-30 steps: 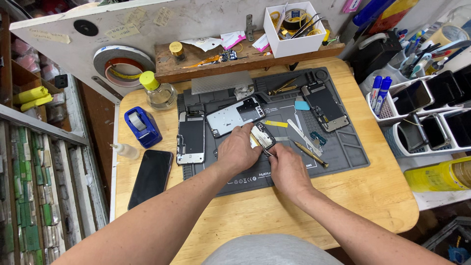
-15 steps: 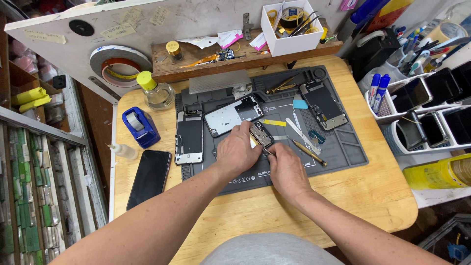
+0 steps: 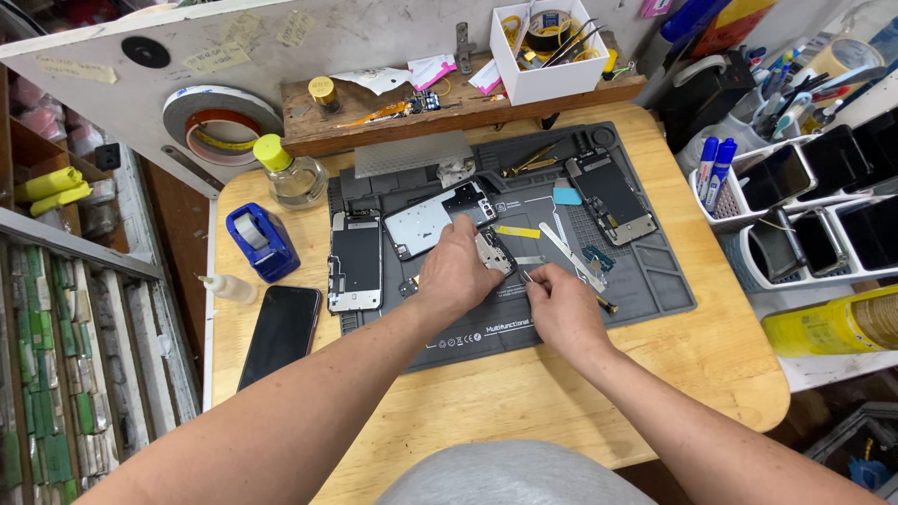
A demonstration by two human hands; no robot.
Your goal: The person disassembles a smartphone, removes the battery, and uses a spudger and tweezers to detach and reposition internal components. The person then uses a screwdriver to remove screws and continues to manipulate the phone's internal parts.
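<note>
My left hand [image 3: 458, 269] rests on the grey work mat [image 3: 645, 290] and pinches a small metal phone part [image 3: 493, 251] between thumb and fingers. My right hand [image 3: 561, 304] sits just to its right, fingers closed on a thin tool [image 3: 599, 301] whose tip points toward the part. A silver phone back plate [image 3: 421, 223] lies just beyond my left hand, and an opened phone frame [image 3: 355, 262] lies to its left.
A second opened phone [image 3: 613, 196], metal spudger [image 3: 572, 254] and tweezers [image 3: 528, 166] lie on the mat. A black phone [image 3: 281, 332], blue tape dispenser [image 3: 260, 241] and yellow-capped bottle [image 3: 292, 173] stand left. Trays of phones [image 3: 814, 215] line the right; a wooden shelf [image 3: 440, 112] runs behind.
Both hands stay over the mat's middle. The small part has turned slightly in my left hand, and my right hand has shifted a little down and right with the tool.
</note>
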